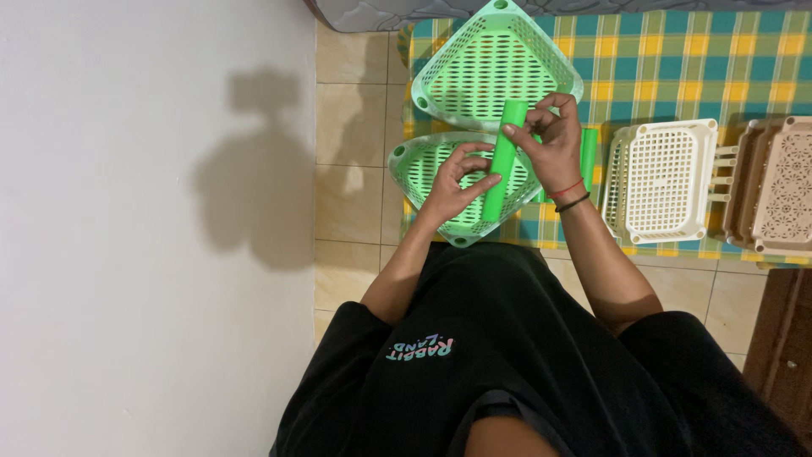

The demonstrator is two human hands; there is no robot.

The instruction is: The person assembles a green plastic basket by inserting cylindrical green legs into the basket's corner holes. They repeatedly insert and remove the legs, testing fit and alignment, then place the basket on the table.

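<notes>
Checked cloth [677, 68] on floor carried 2 green corner trays [486, 63], cream trays [660, 182] & brown ones [782, 190], all loose, nothing stacked yet. Green tube [505, 156] was held over nearer green tray [431, 165]: right hand [550, 140] closed round its top, left hand [452, 182] pinching lower end w/ fingertips. Spare tubes [589, 148] lay beside.

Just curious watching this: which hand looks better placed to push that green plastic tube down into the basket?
Probably the right hand: it pinches the green plastic tube's top end, while the left hand only steadies its lower part.
</notes>
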